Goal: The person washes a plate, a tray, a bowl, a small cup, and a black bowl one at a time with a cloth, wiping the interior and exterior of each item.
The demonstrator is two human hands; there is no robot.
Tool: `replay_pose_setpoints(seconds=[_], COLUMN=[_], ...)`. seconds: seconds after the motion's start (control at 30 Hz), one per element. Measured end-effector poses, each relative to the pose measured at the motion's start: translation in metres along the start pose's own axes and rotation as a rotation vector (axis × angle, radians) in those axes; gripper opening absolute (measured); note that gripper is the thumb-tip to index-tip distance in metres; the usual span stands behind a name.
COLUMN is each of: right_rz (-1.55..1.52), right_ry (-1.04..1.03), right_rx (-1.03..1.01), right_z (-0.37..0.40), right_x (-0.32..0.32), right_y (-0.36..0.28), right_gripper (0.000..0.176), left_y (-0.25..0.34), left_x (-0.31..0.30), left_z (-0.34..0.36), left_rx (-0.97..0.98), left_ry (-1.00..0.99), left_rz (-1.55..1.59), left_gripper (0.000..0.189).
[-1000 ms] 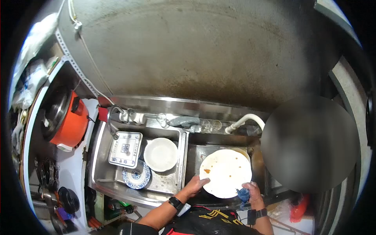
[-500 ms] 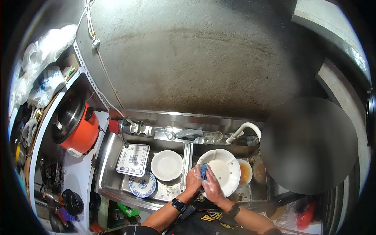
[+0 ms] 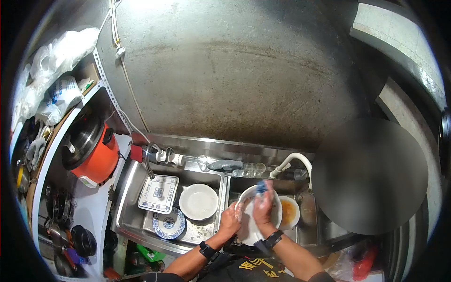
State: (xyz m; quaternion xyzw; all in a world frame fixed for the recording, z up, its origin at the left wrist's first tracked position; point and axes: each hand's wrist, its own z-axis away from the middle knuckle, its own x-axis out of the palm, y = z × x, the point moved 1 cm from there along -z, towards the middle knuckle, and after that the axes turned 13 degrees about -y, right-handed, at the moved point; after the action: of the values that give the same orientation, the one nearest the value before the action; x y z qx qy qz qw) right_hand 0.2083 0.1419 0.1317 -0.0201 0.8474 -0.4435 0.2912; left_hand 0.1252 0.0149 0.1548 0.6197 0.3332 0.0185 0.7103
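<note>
The right hand (image 3: 263, 205) lies spread against the face of a large round white plate (image 3: 249, 229), its fingers closed on a small blue scrubbing pad (image 3: 261, 187) pressed near the plate's far rim. The left hand (image 3: 230, 220) is curled round the plate's left edge, holding it tilted. The plate looks wet and pale, and is partly hidden by both hands. It hangs over the right basin of the stainless steel double sink (image 3: 224, 185), beside the dividing wall. A small white bowl of orange liquid (image 3: 289, 212) sits just right of it.
</note>
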Motion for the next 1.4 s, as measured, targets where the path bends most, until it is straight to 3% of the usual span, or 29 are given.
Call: replay_pose_setpoints(seconds=[0.1,0.17,0.2,0.23,0.3,0.37,0.43,0.5,0.53,0.6,0.7,0.8,0.83,0.9,0.97,1.0,1.1,1.2,1.23,1.3,1.37,1.4], right_rz=[-0.212,-0.207,-0.223,-0.223,-0.071,-0.008,0.278,0.361,0.360,0.183,0.088,-0.132,-0.129,0.177,0.389,0.374,0.329,0.111,0.172,-0.068,-0.178,-0.081], right_ry=[-0.227,-0.370,-0.411,-0.411,-0.549,-0.549,-0.491,-0.213,-0.210,-0.002,-0.113,-0.359,-0.459,-0.652,-0.627,-0.506,-0.163,-0.077,-0.106,-0.249,-0.425,-0.531], right_rx=[-0.166,-0.092,-0.053,-0.050,-0.168,-0.203,-0.201,-0.158,-0.154,-0.078,-0.152,-0.262,-0.298,-0.296,-0.199,-0.207,-0.101,-0.077,-0.117,-0.167,-0.196,-0.239], right_z=[0.016,0.033,0.037,0.039,0.043,0.046,0.040,0.020,0.009,-0.008,-0.001,0.026,0.036,0.042,0.036,0.029,-0.007,-0.015,-0.009,0.013,0.037,0.042], right_x=[0.004,0.000,-0.005,-0.014,-0.031,-0.046,-0.059,-0.060,-0.056,-0.048,-0.022,-0.012,-0.008,-0.032,-0.046,-0.045,-0.044,-0.017,-0.011,-0.006,-0.003,-0.007], right_y=[-0.054,-0.057,-0.058,-0.058,-0.051,-0.033,-0.003,0.019,0.019,0.012,-0.025,-0.049,-0.032,-0.032,-0.008,0.017,0.020,-0.008,-0.023,-0.060,-0.049,-0.041], right_gripper=[0.036,0.027,0.018,0.018,0.017,0.018,0.022,0.032,0.032,0.043,0.041,0.046,0.048,0.050,0.051,0.053,0.054,0.054,0.051,0.050,0.044,0.041], left_y=[-0.019,-0.039,-0.051,-0.040,-0.019,-0.033,-0.016,-0.018,-0.004,0.009,0.021,0.020,0.012,-0.008,-0.020,0.003,-0.006,0.007,0.005,0.003,0.002,0.010], left_x=[0.016,0.020,0.018,0.016,0.012,0.015,0.004,0.007,0.003,0.006,0.011,0.006,0.002,-0.006,-0.011,-0.018,-0.001,0.010,0.015,0.016,0.003,-0.006], left_z=[-0.012,-0.019,-0.024,-0.024,-0.025,-0.024,-0.017,-0.014,-0.008,-0.002,-0.001,-0.009,-0.013,-0.016,-0.015,-0.008,0.001,0.008,0.007,-0.001,-0.011,-0.009], left_rx=[0.016,-0.090,-0.180,-0.183,-0.154,-0.133,-0.082,-0.062,-0.065,-0.089,0.006,0.033,0.045,0.058,0.178,0.063,-0.066,0.030,0.088,0.052,0.004,-0.012], left_ry=[0.004,0.059,-0.070,-0.071,0.111,0.154,0.173,0.162,0.105,0.030,0.004,0.122,0.182,0.218,0.286,0.253,0.103,0.087,0.088,0.116,0.217,0.261], left_rz=[-0.016,0.507,0.930,0.930,0.840,0.702,0.234,0.186,0.157,0.130,0.079,0.187,0.253,0.209,-0.120,0.101,0.017,0.054,0.000,0.116,0.348,0.342], left_gripper=[0.044,0.049,0.044,0.044,0.037,0.045,0.046,0.044,0.043,0.040,0.038,0.036,0.035,0.036,0.035,0.033,0.039,0.039,0.038,0.037,0.037,0.036])
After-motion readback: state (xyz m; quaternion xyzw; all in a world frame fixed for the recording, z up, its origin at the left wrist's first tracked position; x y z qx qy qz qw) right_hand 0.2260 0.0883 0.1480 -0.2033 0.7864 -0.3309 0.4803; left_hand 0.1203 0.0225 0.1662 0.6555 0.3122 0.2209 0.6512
